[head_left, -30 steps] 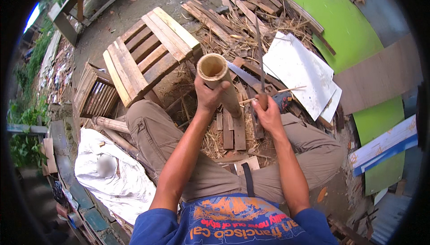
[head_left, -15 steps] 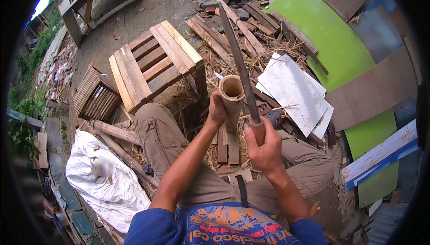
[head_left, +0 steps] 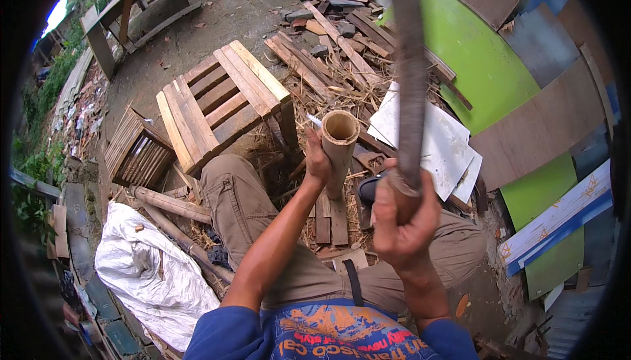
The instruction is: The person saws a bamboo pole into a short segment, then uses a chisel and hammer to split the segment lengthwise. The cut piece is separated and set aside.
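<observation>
A thick, hollow bamboo tube (head_left: 338,159) stands nearly upright between my legs, its cut open end facing up. My left hand (head_left: 317,161) grips it from the left side just below the rim, thumb upward; the fingers behind it are partly hidden. In my closed right hand (head_left: 409,232) is the wooden handle of a long machete (head_left: 411,77). Its dark blade points up and away, to the right of the tube and apart from it, slightly blurred. The blade's tip runs out of the picture at the top.
A slatted wooden bench (head_left: 220,97) stands ahead on the left, beside a small bamboo-slat crate (head_left: 138,142). Scrap wood (head_left: 309,64) and straw lie ahead. White sheets (head_left: 437,143) and green panels (head_left: 480,51) lie right. A white sack (head_left: 148,281) and bamboo poles (head_left: 174,205) are left.
My right hand has raised the machete closer to the camera and slightly right, away from the tube. My left hand still holds the bamboo tube in nearly the same place.
</observation>
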The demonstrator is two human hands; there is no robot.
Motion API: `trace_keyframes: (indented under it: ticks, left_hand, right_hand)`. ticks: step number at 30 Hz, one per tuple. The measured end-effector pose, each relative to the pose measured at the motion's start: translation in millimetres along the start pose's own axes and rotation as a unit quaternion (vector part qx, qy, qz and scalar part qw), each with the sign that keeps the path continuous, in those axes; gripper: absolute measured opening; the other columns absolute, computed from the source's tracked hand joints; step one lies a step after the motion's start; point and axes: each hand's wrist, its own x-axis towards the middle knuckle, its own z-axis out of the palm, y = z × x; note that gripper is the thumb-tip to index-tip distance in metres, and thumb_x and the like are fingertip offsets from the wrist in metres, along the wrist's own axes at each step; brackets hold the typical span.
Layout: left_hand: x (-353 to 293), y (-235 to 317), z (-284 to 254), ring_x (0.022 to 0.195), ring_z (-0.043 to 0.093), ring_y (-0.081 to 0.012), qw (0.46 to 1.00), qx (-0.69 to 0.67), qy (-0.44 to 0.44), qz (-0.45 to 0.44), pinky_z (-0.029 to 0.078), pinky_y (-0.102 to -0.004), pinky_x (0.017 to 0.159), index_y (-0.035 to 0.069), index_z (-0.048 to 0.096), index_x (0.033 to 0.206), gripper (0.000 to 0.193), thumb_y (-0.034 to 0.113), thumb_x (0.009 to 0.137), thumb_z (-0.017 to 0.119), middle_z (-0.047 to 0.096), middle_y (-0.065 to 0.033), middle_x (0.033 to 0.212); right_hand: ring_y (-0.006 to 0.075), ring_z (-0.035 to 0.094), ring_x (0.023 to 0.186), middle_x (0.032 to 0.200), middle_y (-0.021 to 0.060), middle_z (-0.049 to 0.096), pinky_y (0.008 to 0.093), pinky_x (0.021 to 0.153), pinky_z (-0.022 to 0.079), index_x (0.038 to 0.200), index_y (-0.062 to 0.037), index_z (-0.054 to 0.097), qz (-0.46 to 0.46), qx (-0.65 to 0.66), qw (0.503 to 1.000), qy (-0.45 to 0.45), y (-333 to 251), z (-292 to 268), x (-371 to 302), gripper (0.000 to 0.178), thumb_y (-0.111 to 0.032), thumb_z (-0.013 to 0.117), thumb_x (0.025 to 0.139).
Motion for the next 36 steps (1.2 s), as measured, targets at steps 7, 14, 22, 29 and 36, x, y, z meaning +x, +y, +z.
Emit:
trace_keyframes:
  ticks: [7, 14, 22, 29, 36]
  left_hand:
    - [6, -5, -2, 0.098, 0.064, -0.0163, 1.0, -0.029, 0.003, -0.008, 0.048, -0.0297, 0.091, -0.001, 0.059, 0.127, 0.083, 0.064, 0.105, 0.015, 0.07, -0.0095, 0.11]
    - [-2, -9, -8, 0.111, 0.064, -0.0217, 0.991, -0.054, -0.065, -0.104, 0.05, -0.0359, 0.099, 0.004, 0.056, 0.136, 0.084, 0.069, 0.102, 0.013, 0.067, -0.0112, 0.122]
    - [-6, -9, -6, 0.108, 0.065, -0.0218, 0.996, 0.011, -0.067, -0.049, 0.052, -0.0357, 0.095, 0.003, 0.054, 0.136, 0.078, 0.064, 0.105, 0.016, 0.067, -0.012, 0.119]
    - [-16, 14, 46, 0.088, 0.065, -0.0185, 0.994, 0.101, 0.041, -0.01, 0.05, -0.0322, 0.082, -0.006, 0.069, 0.111, 0.079, 0.055, 0.108, 0.018, 0.073, -0.0102, 0.097]
    - [-8, -3, 52, 0.079, 0.066, -0.022, 0.997, 0.06, 0.042, -0.027, 0.051, -0.0354, 0.074, -0.005, 0.07, 0.107, 0.079, 0.053, 0.108, 0.018, 0.072, -0.0115, 0.089]
  right_hand:
    - [0.0476, 0.069, 0.085, 0.081, 0.0304, 0.067, 0.0484, 0.066, 0.055, 0.116, 0.0054, 0.053, 0.105, -0.106, 0.986, -0.081, 60, 25, -14, 0.032, -0.014, 0.065, 0.094]
    - [0.0454, 0.07, 0.08, 0.082, 0.0275, 0.068, 0.0458, 0.064, 0.054, 0.111, 0.0045, 0.057, 0.129, -0.075, 0.986, -0.068, 62, 28, -22, 0.029, -0.017, 0.066, 0.094]
    - [0.0223, 0.06, 0.06, 0.067, 0.0101, 0.061, 0.0354, 0.057, 0.047, 0.088, 0.0022, 0.061, 0.329, 0.096, 0.901, -0.265, 88, -9, 0, 0.027, -0.022, 0.071, 0.093]
    - [0.0282, 0.065, 0.062, 0.069, 0.018, 0.065, 0.0375, 0.061, 0.05, 0.085, 0.0042, 0.063, 0.129, -0.163, 0.971, -0.122, 93, -19, 14, 0.021, -0.016, 0.069, 0.088]
    - [0.0417, 0.066, 0.063, 0.07, 0.0259, 0.065, 0.0452, 0.057, 0.05, 0.087, 0.0056, 0.06, 0.117, -0.185, 0.966, -0.134, 96, -35, 17, 0.025, -0.018, 0.07, 0.087]
